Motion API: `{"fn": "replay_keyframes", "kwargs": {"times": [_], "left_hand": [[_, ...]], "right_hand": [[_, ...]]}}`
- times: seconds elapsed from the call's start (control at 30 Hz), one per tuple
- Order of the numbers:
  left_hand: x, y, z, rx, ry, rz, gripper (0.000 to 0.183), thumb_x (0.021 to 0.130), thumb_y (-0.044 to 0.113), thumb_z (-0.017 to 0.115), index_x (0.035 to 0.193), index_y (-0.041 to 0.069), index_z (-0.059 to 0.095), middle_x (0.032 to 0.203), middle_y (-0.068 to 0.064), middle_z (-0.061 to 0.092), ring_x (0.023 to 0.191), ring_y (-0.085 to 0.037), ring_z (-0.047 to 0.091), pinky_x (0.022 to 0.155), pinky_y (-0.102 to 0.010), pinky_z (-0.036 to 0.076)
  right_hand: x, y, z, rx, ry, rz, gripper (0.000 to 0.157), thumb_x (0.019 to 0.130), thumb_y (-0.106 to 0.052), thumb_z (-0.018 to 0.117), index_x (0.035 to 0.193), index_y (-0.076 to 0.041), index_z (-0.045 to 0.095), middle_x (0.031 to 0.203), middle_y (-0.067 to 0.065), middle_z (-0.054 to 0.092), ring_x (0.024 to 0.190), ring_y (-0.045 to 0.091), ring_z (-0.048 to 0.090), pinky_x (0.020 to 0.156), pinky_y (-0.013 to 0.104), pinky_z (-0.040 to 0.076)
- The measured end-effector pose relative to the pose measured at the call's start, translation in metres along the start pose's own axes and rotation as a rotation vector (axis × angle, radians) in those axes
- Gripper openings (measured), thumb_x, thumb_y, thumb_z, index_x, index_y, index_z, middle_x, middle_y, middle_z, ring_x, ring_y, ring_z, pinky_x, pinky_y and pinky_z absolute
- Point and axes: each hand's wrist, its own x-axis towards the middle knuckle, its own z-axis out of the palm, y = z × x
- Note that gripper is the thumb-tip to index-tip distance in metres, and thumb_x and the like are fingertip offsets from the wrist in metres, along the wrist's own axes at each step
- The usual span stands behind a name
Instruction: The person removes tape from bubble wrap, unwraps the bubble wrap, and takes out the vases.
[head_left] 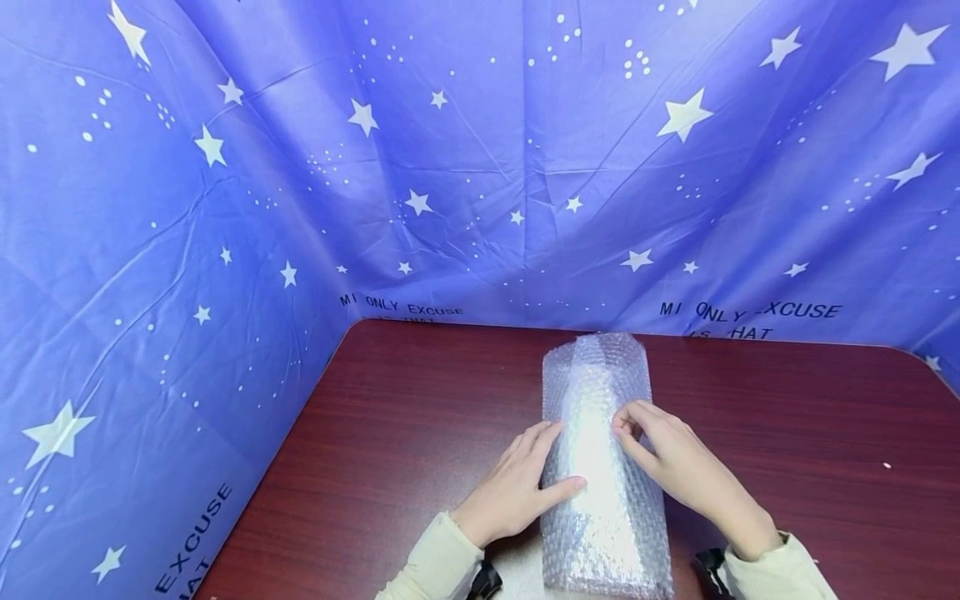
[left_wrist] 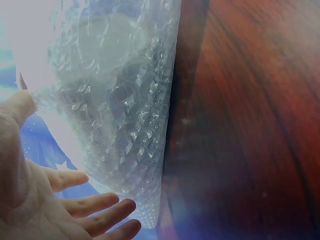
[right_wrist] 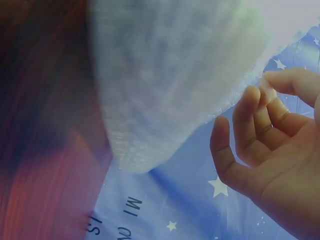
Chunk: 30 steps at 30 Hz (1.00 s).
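A long roll-shaped bundle of clear bubble wrap [head_left: 600, 533] lies lengthwise on the table, its far end near the back edge. Through the layers in the left wrist view, a pale rounded shape shows dimly. My left hand [head_left: 510, 492] rests on the bundle's left side, fingers extended and thumb reaching over the top. On the other side, my right hand [head_left: 678, 454] has curled fingers, with thumb and index fingertips pinched together at the wrap's surface. In the right wrist view the bubble wrap [right_wrist: 165, 90] is blurred beside those fingertips.
The dark red wooden table [head_left: 405, 417] extends to both sides. A blue star-printed curtain [head_left: 480, 150] hangs behind it and along the left. Something pale and flat [head_left: 525, 567] lies beside the bundle's near end. A tiny white scrap [head_left: 887, 466] sits at right.
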Motion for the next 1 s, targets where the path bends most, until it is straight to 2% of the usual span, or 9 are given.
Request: {"fn": "replay_keyframes", "kwargs": {"times": [0.23,0.37,0.6,0.8,1.0], "left_hand": [[0.000,0.000,-0.002,0.040,0.011,0.012,0.081,0.097,0.068,0.037,0.159,0.018,0.022,0.160,-0.006,0.030,0.146,-0.023,0.032,0.117,-0.048,0.032],[0.000,0.000,-0.004,0.061,0.012,0.016,0.081,0.097,0.068,0.036,0.159,0.017,0.022,0.160,-0.006,0.030,0.146,-0.023,0.032,0.117,-0.049,0.032],[-0.001,0.001,-0.011,0.073,0.041,0.037,0.080,0.098,0.067,0.039,0.157,0.015,0.027,0.159,-0.008,0.032,0.146,-0.022,0.032,0.119,-0.048,0.029],[-0.001,0.011,-0.015,0.061,0.088,0.049,0.079,0.098,0.066,0.038,0.157,0.014,0.027,0.159,-0.008,0.032,0.146,-0.022,0.032,0.117,-0.049,0.033],[-0.001,0.025,-0.016,0.068,0.119,0.008,0.083,0.096,0.070,0.039,0.156,0.014,0.028,0.159,-0.008,0.032,0.145,-0.025,0.035,0.114,-0.051,0.037]], "right_hand": [[0.007,-0.004,0.001,0.011,0.033,0.057,0.023,0.089,0.000,0.064,0.083,-0.021,0.057,0.080,-0.012,0.046,0.073,0.002,0.046,0.058,0.019,0.041],[0.011,-0.006,0.001,0.007,0.029,0.083,0.022,0.090,-0.003,0.066,0.083,-0.022,0.057,0.084,-0.011,0.050,0.077,0.005,0.049,0.060,0.021,0.043],[0.016,-0.007,0.004,0.055,0.020,0.092,0.021,0.092,-0.007,0.067,0.082,-0.022,0.056,0.079,-0.012,0.052,0.072,0.003,0.050,0.061,0.022,0.044],[0.017,-0.008,0.007,0.077,0.002,0.069,0.021,0.093,-0.007,0.067,0.084,-0.022,0.057,0.082,-0.013,0.054,0.076,0.001,0.049,0.064,0.023,0.046],[0.017,-0.010,0.010,0.082,-0.012,0.058,0.019,0.094,-0.010,0.068,0.087,-0.025,0.057,0.086,-0.015,0.054,0.083,0.007,0.051,0.068,0.026,0.046]]}}
